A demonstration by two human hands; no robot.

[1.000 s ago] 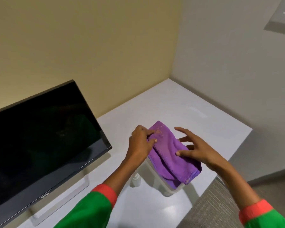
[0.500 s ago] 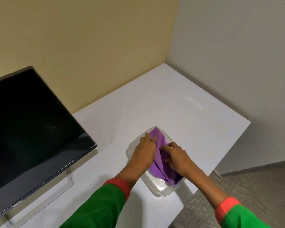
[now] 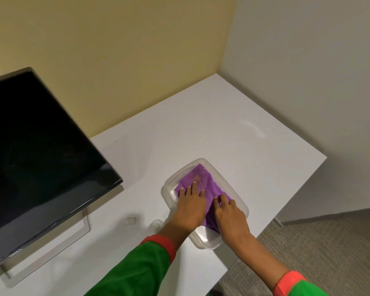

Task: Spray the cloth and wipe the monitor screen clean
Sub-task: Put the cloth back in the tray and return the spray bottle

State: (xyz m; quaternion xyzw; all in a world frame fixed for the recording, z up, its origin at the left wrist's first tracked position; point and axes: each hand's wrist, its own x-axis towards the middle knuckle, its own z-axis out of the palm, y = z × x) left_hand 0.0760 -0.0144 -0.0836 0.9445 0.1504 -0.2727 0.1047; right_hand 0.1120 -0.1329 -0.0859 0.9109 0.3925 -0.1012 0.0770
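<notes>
Both my hands are down in the clear tub [image 3: 239, 201] at the desk's [image 3: 222, 129] near right corner, palms flat on the purple cloth [image 3: 203, 180]. Left hand [image 3: 190, 207] is spread open, pressing the cloth's near-left part. Right hand [image 3: 230, 213] has its fingers loosely bent on the near-right edge; neither is pinching or lifting anything.

The cloth's long axis runs from far-left to near-right, along the tub's length. It lies straight under both hands, so a pickup is just a matter of closing fingers.

The monitor [image 3: 41, 167] stands well to the left, screen dark. The left hand is the nearer one to it, so I'd judge the left should carry the cloth across.

A small clear item [image 3: 157, 223], possibly the spray bottle, sits just left of the left wrist. Can't tell for sure.
</notes>
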